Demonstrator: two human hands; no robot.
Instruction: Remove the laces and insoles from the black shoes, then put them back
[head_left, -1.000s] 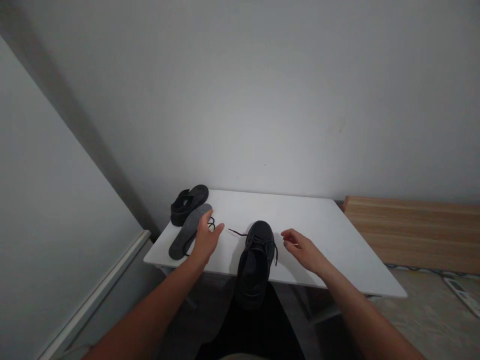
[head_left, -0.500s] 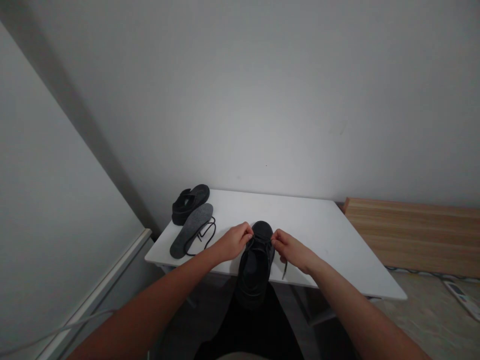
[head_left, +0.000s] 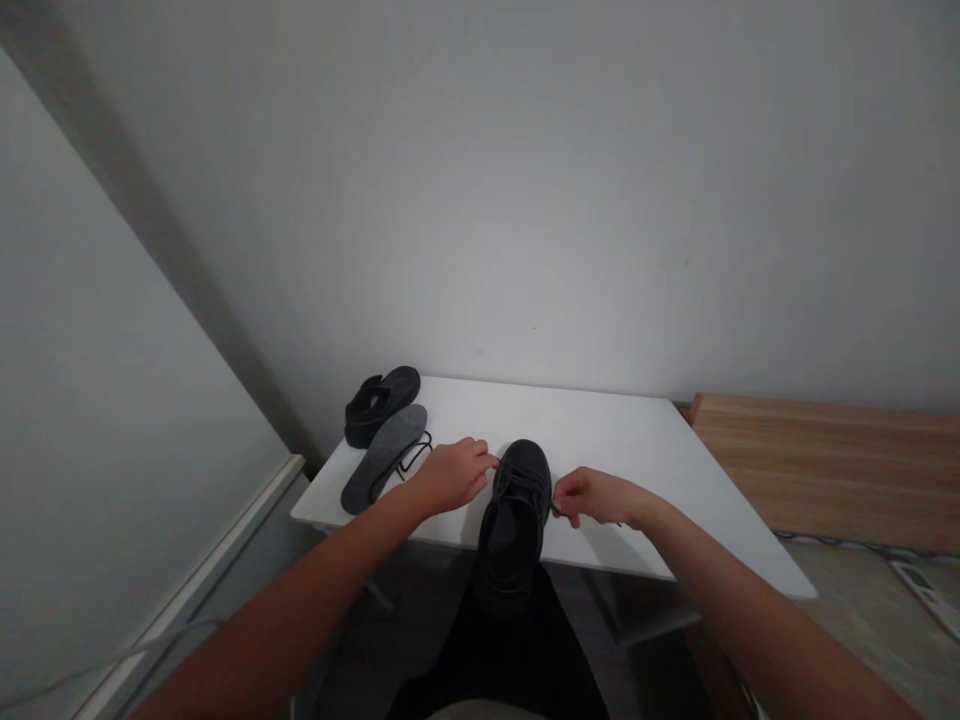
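Observation:
A black lace-up shoe [head_left: 517,500] stands toe away from me at the front edge of the white table, its heel jutting past the edge. Thin black laces cross its upper. To its left is my left hand [head_left: 459,474], the index finger stretched out to the shoe's edge near the toe and the other fingers loosely bent; I see nothing held there. My right hand [head_left: 589,495], just right of the shoe, pinches a black shoelace [head_left: 556,511] that comes from the shoe's side. A bit of lace shows below the right wrist.
At the table's [head_left: 600,430] left end, another black shoe [head_left: 381,405] lies beside a grey insole [head_left: 384,458] and a loose black lace [head_left: 415,452]. A wall [head_left: 525,200] rises behind. Right of the table are a wooden board [head_left: 825,470] and a white remote-like object [head_left: 926,595].
My right hand has moved right and slightly down, drawing the lace out sideways. My left hand has shifted a little left and its index finger has straightened.

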